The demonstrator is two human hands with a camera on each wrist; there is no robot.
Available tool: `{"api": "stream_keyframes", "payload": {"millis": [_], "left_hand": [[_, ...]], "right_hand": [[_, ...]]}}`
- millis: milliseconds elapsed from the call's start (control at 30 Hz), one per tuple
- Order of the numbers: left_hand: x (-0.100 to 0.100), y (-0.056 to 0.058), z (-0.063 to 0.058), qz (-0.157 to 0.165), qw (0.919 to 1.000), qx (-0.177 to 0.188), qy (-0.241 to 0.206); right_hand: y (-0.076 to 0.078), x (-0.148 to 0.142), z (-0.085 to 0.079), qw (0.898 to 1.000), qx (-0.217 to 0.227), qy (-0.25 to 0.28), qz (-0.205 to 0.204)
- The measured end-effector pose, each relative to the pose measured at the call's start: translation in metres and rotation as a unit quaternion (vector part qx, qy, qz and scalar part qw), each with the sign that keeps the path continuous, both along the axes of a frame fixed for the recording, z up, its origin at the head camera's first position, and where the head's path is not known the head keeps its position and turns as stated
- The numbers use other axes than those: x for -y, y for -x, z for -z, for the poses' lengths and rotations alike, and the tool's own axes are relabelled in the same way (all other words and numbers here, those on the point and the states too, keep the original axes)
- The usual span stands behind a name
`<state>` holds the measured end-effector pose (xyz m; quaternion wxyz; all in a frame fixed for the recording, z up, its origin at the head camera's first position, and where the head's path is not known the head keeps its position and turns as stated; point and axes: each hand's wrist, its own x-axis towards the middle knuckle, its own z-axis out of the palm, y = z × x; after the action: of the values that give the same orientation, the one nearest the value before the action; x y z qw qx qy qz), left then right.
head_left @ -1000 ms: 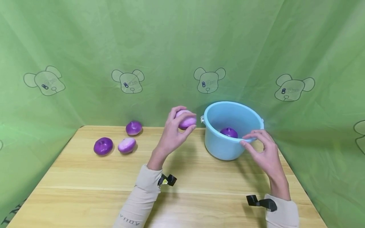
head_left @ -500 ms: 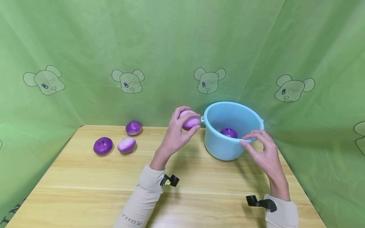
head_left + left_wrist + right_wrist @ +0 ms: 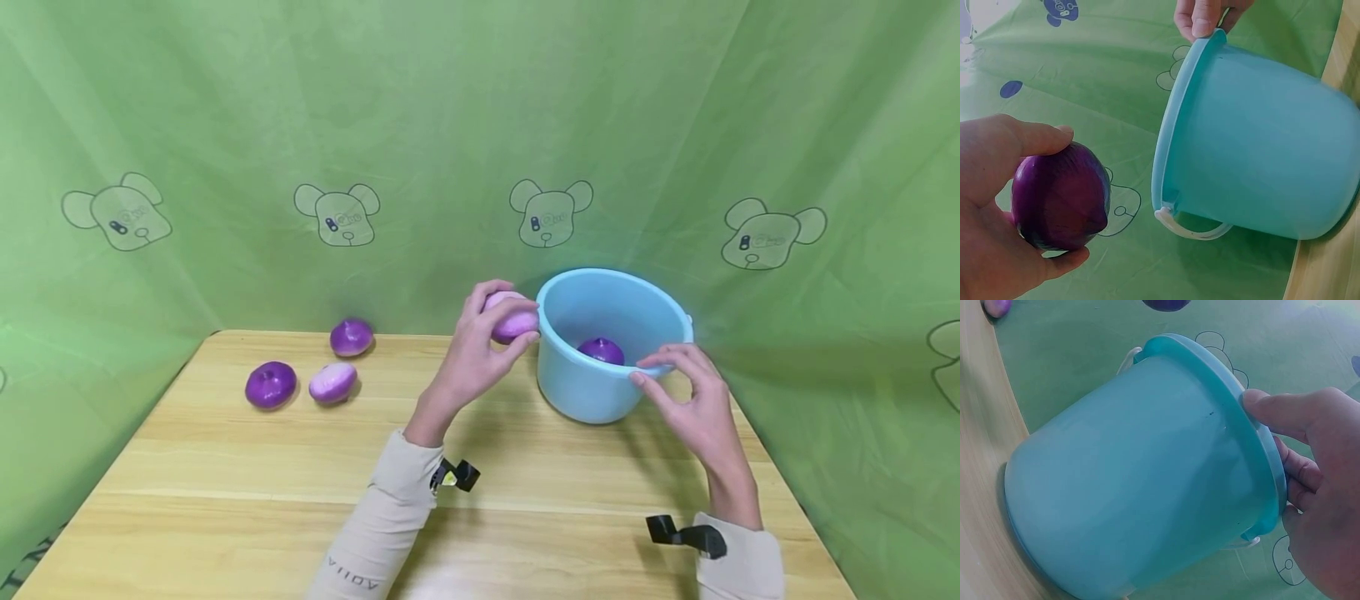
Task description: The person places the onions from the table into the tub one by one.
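My left hand (image 3: 480,350) grips a red onion (image 3: 516,321), its pale side facing up, just left of the bucket's rim. In the left wrist view the onion's glossy purple side (image 3: 1060,197) shows between thumb and fingers. The light blue bucket (image 3: 588,392) stands upright on the table, and one purple onion (image 3: 602,350) lies inside it. My right hand (image 3: 697,400) pinches the bucket's near right rim. In the right wrist view its thumb (image 3: 1272,406) presses the outside of the rim, with the other fingers partly hidden behind it.
Several more onions rest at the table's left: a purple one (image 3: 272,385), a pale-sided one (image 3: 333,383) and another purple one (image 3: 352,337) near the back edge. A green curtain (image 3: 450,125) surrounds the wooden table (image 3: 225,517). The bucket has a white handle (image 3: 1194,232).
My left hand has carried the onion rightward, up to the bucket's left rim. The right hand stays on the rim, and the bucket and other onions keep their places.
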<state>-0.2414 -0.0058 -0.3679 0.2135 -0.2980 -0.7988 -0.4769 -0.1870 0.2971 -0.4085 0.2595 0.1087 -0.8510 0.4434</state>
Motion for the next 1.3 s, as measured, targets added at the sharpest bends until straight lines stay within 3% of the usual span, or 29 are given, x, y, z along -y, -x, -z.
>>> {"api": "stream_keyframes", "payload": {"millis": [1300], "left_hand": [[-0.026, -0.002, -0.005, 0.037, 0.9992, 0.01, 0.008]], "right_hand": [[0.001, 0.0, 0.0, 1.0, -0.006, -0.003, 0.0]]}}
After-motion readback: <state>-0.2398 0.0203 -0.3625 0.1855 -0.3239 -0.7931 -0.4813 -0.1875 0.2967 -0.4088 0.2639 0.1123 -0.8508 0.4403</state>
